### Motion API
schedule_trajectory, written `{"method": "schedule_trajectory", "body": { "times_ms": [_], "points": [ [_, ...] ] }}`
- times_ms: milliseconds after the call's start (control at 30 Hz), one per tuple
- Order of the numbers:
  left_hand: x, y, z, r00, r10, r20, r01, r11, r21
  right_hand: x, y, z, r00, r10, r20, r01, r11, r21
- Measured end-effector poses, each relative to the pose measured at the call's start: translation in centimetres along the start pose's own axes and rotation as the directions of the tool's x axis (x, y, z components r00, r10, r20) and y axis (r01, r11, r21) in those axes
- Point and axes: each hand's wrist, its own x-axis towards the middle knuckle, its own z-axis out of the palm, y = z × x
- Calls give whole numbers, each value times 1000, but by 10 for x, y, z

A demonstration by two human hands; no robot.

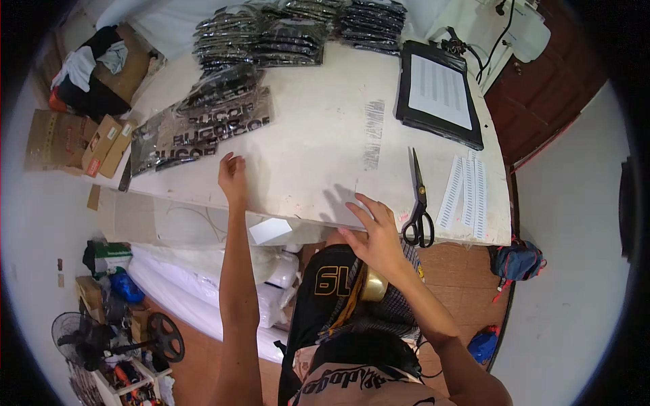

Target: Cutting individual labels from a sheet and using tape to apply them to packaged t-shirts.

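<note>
My left hand (233,175) is at the near edge of the white table (304,152), fingers curled, beside a pile of clear printed plastic bags (203,127); whether it touches anything is hard to tell. My right hand (376,233) is held with fingers spread above the table's near edge, nothing in it. Right of it lies a pair of black-handled scissors (420,203), handles over the edge. Further right are strips of printed labels (467,195). Behind them a printed sheet (441,93) lies on a black plastic-wrapped packet (472,137).
Stacks of bagged dark garments (289,40) stand at the table's back. Cardboard boxes (109,144) are at the left end. A white machine (525,35) with black cables is back right. A fan (76,337) and a backpack (518,264) are on the floor.
</note>
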Motion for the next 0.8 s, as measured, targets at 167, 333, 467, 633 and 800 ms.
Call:
{"method": "schedule_trajectory", "body": {
  "times_ms": [167,333,467,633,800],
  "points": [
    [-19,6,-3,975,171,145,-211,918,336,0,-7,14,1000,-10,-22,11,999,48],
    [-112,39,59,944,157,291,-217,959,184,-22,26,-17,956,172,-236,-192,979,-65],
    [-180,68,95,891,175,420,-268,947,174,-57,46,-55,908,296,-297,-334,939,-86],
    [-234,107,117,774,244,584,-368,924,102,-104,87,-86,790,504,-350,-576,806,-139],
    [-261,129,128,705,239,667,-346,938,29,-114,114,-76,910,298,-288,-395,834,-385]
  ]
}}
